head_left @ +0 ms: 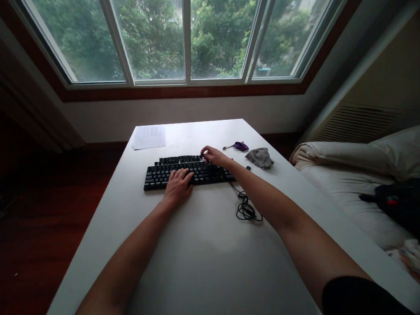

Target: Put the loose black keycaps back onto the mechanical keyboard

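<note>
A black keyboard point(157, 179) lies on the white table, its right part partly covered by my right hand and forearm. Loose black keycaps point(176, 160) stand in rows just behind its far edge. My left hand point(178, 180) rests palm down on the middle of the keyboard with the fingers spread. At the right end of the keycap rows, my right hand point(213, 156) has thumb and fingers pinched together around a small dark keycap point(202, 154). The keyboard's coiled black cable point(247, 211) lies in front of its right end.
A grey cloth point(260, 158) and a purple thing with a thin light stem point(241, 146) lie right of the keyboard. A small black piece point(248, 167) is near the cloth. Printed paper point(149, 137) sits at the far left. A sofa point(341, 177) with a black bag point(411, 206) borders the table's right.
</note>
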A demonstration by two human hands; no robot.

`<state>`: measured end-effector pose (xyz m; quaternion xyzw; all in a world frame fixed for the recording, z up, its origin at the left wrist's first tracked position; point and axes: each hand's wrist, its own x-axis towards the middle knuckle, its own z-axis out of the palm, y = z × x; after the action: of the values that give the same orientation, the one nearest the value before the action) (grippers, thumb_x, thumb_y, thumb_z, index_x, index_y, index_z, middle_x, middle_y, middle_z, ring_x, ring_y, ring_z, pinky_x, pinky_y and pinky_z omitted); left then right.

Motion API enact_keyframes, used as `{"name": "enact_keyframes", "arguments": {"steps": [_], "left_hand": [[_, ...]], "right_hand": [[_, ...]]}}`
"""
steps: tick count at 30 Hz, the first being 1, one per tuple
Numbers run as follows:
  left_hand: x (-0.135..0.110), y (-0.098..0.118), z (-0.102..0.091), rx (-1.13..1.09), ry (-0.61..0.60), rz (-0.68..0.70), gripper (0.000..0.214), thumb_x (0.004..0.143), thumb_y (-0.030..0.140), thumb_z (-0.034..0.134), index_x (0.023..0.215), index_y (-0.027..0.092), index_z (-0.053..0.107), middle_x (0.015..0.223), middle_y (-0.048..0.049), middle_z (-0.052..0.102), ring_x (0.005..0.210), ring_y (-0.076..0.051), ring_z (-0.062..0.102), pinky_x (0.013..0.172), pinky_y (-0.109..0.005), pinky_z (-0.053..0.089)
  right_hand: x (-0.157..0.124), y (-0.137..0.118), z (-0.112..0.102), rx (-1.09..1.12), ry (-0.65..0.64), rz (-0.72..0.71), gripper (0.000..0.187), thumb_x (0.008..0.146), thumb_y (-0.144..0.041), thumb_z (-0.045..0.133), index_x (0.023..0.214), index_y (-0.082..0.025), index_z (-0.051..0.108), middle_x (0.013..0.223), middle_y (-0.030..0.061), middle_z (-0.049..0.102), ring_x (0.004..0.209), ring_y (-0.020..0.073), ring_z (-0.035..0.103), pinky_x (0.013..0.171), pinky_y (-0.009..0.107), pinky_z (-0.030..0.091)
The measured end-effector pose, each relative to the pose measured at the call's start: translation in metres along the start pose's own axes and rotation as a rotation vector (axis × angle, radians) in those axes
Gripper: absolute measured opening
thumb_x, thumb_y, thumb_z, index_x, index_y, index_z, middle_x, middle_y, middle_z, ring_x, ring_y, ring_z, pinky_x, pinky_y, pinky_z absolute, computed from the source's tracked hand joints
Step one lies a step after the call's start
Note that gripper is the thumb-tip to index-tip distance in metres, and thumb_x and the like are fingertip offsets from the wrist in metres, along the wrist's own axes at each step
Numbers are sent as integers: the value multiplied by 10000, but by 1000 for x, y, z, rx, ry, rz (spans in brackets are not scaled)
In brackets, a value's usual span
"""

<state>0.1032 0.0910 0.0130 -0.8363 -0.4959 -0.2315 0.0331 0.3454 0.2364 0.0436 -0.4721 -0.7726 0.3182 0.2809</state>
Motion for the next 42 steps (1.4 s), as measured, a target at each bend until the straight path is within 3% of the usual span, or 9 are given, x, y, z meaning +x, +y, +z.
{"name": "enact_keyframes", "arguments": {"steps": [4, 8, 21, 28, 37, 42], "left_hand": [[0, 1, 0, 22, 30, -40, 491, 914, 332, 609, 1401, 286, 569, 1507, -87, 497, 1422, -328, 396, 1237, -557, 201], [0, 1, 0, 1, 27, -42, 489, 913, 337, 612, 1399, 286, 575, 1505, -91, 493, 1407, -332, 407, 1215, -547, 248], [0, -5, 2, -15, 15, -56, 499, 910, 332, 607, 1405, 290, 566, 1520, -77, 484, 1419, -318, 394, 1228, -537, 238], [2, -5, 3, -43, 11, -62, 495, 901, 333, 621, 1393, 300, 576, 1515, -69, 493, 1418, -317, 398, 1229, -546, 237], [2, -4, 3, -49, 11, -69, 486, 904, 339, 621, 1387, 293, 583, 1508, -68, 493, 1413, -312, 397, 1227, -532, 245], [3, -4, 3, -44, 9, -59, 487, 904, 342, 624, 1387, 292, 581, 1510, -70, 493, 1409, -314, 403, 1220, -536, 255]], "right_hand": [[-7, 3, -3, 119, 28, 36, 291, 778, -159, 617, 1062, -172, 682, 732, -23, 649, 598, 102, 531, 559, 201, 389], [-10, 6, -4, 72, 69, 9, 302, 725, -171, 669, 1021, -167, 730, 737, -27, 643, 628, 107, 522, 601, 220, 401], [-13, 4, 4, -240, 154, -81, 215, 827, -289, 706, 1005, -197, 781, 823, 16, 709, 751, 147, 597, 708, 251, 433], [-24, -2, 6, -222, 149, -99, 265, 866, -287, 680, 1112, -214, 742, 831, -1, 715, 754, 147, 619, 734, 253, 438], [-26, 3, 6, -232, 117, -137, 192, 882, -266, 694, 1057, -214, 752, 1033, 49, 757, 942, 180, 672, 875, 289, 486], [-25, 4, 9, -256, 98, -109, 176, 867, -248, 720, 1025, -199, 781, 1002, 55, 764, 893, 173, 678, 854, 281, 495]]}}
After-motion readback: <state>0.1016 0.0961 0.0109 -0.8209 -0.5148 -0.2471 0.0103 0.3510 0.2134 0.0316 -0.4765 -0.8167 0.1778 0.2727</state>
